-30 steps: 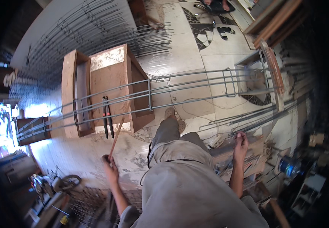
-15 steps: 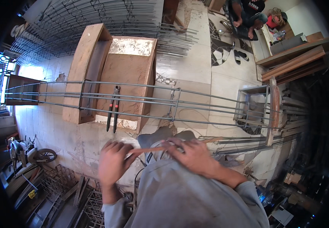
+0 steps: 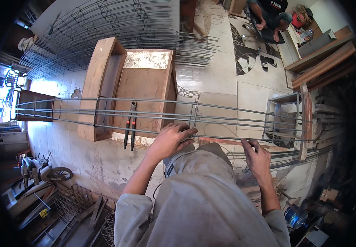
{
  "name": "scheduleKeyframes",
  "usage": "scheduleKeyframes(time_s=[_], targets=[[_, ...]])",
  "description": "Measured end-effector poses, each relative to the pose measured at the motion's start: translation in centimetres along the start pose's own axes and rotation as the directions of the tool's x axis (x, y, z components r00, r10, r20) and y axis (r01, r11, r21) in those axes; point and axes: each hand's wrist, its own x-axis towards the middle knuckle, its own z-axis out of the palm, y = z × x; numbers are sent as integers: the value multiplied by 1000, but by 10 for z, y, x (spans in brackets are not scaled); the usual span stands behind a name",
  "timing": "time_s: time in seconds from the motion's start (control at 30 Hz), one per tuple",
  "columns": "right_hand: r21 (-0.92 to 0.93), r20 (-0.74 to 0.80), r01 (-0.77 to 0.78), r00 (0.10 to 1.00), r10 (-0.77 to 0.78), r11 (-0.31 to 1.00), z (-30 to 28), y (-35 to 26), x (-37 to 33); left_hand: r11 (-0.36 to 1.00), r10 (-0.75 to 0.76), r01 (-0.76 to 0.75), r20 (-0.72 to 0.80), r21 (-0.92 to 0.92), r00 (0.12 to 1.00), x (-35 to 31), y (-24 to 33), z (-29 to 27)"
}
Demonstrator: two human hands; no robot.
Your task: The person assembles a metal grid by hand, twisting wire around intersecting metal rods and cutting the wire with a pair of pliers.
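Note:
A long rebar cage (image 3: 145, 112) of thin steel rods with square ties stretches crosswise before me. A narrow reddish wooden strip (image 3: 223, 141) lies along its nearest rod. My left hand (image 3: 169, 140) is closed around the strip's left end, beside a square tie (image 3: 194, 115); its fingertips partly hide that end. My right hand (image 3: 257, 158) has its fingers bent at the strip farther right, fingertips on its edge. Pincers (image 3: 130, 125) with black and red handles hang across the cage rods, left of my left hand.
A wooden box frame (image 3: 100, 82) and a brown board (image 3: 141, 88) stand under the cage. Its right end rests by a metal stand (image 3: 285, 117) and upright plank (image 3: 305, 123). Rebar bundles (image 3: 116, 37) lie behind; a motorbike (image 3: 42, 171) is at left. Someone sits (image 3: 268, 20) far right.
Both hands have moved forward and right with the wooden strip, from in front of my body to the near rod of the cage. My hands are now farther apart.

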Motion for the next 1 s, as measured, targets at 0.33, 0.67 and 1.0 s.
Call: scheduleKeyframes(time_s=[0.33, 0.67, 1.0], targets=[[84, 11, -20, 1000, 19, 996, 16, -3, 9, 999, 0, -3, -68, -41, 998, 12, -2, 14], [152, 34, -99, 995, 95, 983, 33, -5, 1, 998, 12, -9, -44, 56, 999, 12, -2, 22], [300, -362, -371, 808, 464, 879, 54, -4, -23, 1000, 1, 0, -42, 26, 999, 11, 5, 19]])
